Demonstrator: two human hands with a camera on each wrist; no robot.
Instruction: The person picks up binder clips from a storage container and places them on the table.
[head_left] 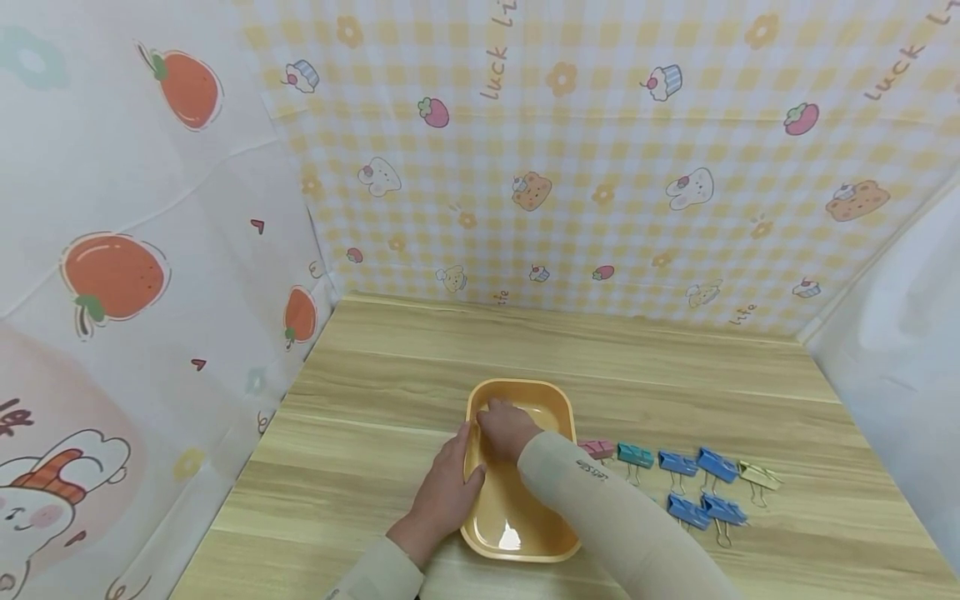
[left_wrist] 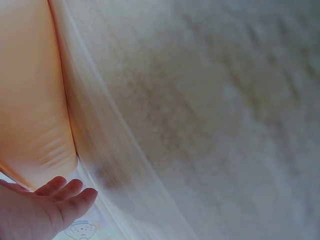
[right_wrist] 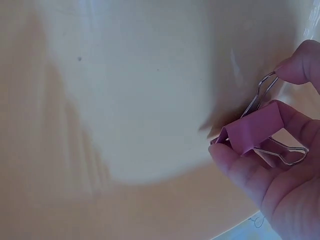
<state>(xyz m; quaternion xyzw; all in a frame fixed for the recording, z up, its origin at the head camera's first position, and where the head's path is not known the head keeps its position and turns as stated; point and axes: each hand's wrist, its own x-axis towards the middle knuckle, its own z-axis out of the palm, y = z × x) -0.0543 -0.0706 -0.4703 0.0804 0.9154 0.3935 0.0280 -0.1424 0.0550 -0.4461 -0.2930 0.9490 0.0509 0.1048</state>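
Note:
A yellow-orange plastic box (head_left: pixel 517 521) stands on the wooden table. My left hand (head_left: pixel 447 490) holds its left side, thumb over the rim and fingers along the outer wall. In the left wrist view, the fingers (left_wrist: pixel 75 202) lie by the box's outer wall (left_wrist: pixel 35 95). My right hand (head_left: pixel 507 429) is inside the box near its far left part. Between its thumb and fingers it grips a pink binder clip (right_wrist: pixel 256 127) with wire handles spread; the head view hides this clip.
Right of the box lie another pink binder clip (head_left: pixel 597 449), a teal one (head_left: pixel 635 454), several blue ones (head_left: pixel 717 464) and a yellow one (head_left: pixel 759 475). The right forearm (head_left: pixel 600 500) crosses the box's right rim. Patterned cloth (head_left: pixel 570 167) hangs behind the wooden table (head_left: pixel 360 375).

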